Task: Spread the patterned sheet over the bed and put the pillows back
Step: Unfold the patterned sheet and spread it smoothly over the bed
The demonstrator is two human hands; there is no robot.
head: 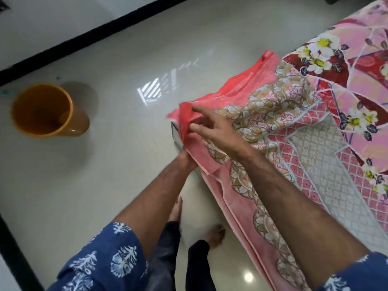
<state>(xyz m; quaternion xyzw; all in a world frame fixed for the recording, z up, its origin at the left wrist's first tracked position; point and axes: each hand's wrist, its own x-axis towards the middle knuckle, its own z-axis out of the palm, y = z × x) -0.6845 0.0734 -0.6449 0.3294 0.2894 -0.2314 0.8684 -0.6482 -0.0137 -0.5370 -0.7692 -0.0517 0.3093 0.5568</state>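
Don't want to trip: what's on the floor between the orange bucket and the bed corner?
Only bare glossy floor, with a patch of reflected window light, in the head view.

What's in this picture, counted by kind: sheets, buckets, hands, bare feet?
Sheets: 2, coral sheet and floral sheet
Buckets: 1, orange bucket
Hands: 2, left hand, right hand
Bare feet: 2, left foot, right foot
Total: 7
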